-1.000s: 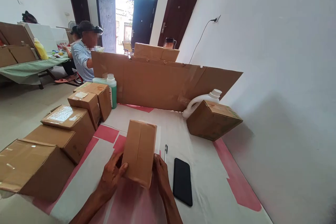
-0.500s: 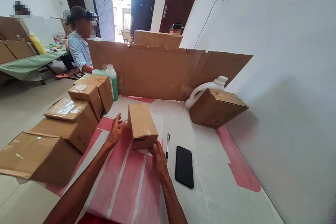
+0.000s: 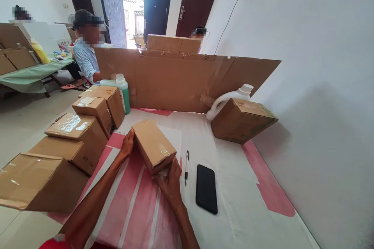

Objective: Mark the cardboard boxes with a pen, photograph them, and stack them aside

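A small brown cardboard box [image 3: 154, 143] with clear tape on its near end is gripped between both hands, turned at an angle over the table. My left hand [image 3: 127, 142] presses against its far left side, fingers partly hidden behind it. At the near right corner my right hand [image 3: 171, 181] grips it, thumb under the near end and fingers along the right side. To the right of that hand lie a pen [image 3: 186, 168] and a black phone [image 3: 206, 189].
Several cardboard boxes [image 3: 68, 124] line the left edge, with a green bottle [image 3: 125, 93] behind. A cardboard panel [image 3: 172, 81] stands across the back. At right, a box [image 3: 242, 120] leans by a white jug [image 3: 230, 95]. A co-worker [image 3: 86, 54] sits beyond the panel.
My left hand has closed in onto the box's left side. The box has turned, its far end swinging left. My right hand has shifted under its near end.
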Demonstrator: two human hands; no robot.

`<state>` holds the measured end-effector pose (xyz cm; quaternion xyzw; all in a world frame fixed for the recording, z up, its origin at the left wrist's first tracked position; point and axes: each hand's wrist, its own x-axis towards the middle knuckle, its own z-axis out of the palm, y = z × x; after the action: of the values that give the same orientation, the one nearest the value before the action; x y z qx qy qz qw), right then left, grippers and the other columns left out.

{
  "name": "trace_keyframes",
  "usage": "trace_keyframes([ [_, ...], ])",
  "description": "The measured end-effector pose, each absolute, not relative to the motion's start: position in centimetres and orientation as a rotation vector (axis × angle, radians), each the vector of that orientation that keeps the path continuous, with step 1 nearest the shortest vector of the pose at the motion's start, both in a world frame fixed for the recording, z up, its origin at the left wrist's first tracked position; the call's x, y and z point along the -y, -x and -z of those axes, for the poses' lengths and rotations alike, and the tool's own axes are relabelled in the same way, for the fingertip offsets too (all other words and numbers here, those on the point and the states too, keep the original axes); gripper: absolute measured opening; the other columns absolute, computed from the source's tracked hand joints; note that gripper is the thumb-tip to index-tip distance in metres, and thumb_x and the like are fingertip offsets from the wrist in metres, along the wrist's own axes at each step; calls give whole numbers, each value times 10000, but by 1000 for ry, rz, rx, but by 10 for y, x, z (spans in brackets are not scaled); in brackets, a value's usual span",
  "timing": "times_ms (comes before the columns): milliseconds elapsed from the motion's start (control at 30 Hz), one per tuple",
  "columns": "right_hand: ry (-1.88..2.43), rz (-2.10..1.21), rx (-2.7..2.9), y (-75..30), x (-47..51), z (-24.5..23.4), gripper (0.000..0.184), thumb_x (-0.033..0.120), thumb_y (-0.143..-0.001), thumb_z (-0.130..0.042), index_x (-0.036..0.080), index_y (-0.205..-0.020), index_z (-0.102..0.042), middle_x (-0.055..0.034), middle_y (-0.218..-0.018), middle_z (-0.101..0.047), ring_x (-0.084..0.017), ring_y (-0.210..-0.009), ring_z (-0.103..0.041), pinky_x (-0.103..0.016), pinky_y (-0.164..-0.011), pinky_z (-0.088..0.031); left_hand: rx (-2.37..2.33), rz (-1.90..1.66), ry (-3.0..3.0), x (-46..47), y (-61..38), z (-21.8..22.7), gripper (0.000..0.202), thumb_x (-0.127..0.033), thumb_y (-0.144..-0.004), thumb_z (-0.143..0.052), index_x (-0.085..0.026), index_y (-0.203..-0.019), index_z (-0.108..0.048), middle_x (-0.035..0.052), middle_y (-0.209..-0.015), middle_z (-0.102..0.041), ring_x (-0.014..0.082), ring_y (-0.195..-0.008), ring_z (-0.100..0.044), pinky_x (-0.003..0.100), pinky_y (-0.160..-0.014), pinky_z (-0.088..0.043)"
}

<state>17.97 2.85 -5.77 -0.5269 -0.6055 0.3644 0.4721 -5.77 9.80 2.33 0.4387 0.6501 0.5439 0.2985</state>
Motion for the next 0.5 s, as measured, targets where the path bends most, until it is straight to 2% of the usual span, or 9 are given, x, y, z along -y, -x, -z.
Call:
trace_keyframes([
  [133,1109,-1267,1568,-203,-35,27,1106,453,-607,-876,255,-1559,-349,-153,-1595,-390,-366,-1479,-338,-564,-1194,-295,-1967,-1388,-1155,-24,83,-29,805,-833,-859,-359,-133,-1053,-707,205,-1199,-716,382,-1249,-592,553,-1124,-399],
  [200,1018,-1488,1551,-212,-37,3,1059,460,-616,-875,295,-1544,-391,-123,-1549,-456,-347,-1412,-437,-534,-1145,-373,-2046,-1375,-1146,4,89,-37,792,-819,-874,-340,-140,-1066,-700,189,-1174,-720,375,-1201,-613,550,-1093,-425],
  [267,961,-1658,1497,-216,-37,-20,905,515,-698,-817,302,-1502,-461,-112,-1486,-522,-328,-1307,-538,-501,-1064,-451,-2100,-1376,-1129,21,89,-46,754,-780,-899,-354,-148,-1155,-677,175,-1209,-712,361,-1196,-619,539,-1073,-442],
  [333,973,-1683,1452,-218,-35,-36,736,609,-772,-725,257,-1399,-566,-117,-1373,-606,-307,-1178,-608,-458,-985,-493,-2126,-1371,-1120,29,84,-51,717,-739,-905,-410,-160,-1262,-636,166,-1250,-703,347,-1180,-638,514,-1036,-476],
  [400,1055,-1572,1408,-220,-32,-45,640,698,-792,-656,213,-1210,-645,-104,-1179,-681,-284,-1042,-637,-411,-905,-509,-2108,-1318,-1120,31,76,-51,712,-704,-909,-446,-173,-1367,-572,162,-1249,-712,333,-1117,-679,483,-967,-523],
  [500,1128,-1458,1271,-225,-20,-54,485,673,-826,-648,228,-1015,-614,-53,-1002,-684,-252,-943,-633,-356,-822,-511,-1976,-1215,-1136,28,60,-42,710,-671,-929,-433,-177,-1431,-525,162,-1232,-731,325,-1087,-706,459,-911,-557],
])
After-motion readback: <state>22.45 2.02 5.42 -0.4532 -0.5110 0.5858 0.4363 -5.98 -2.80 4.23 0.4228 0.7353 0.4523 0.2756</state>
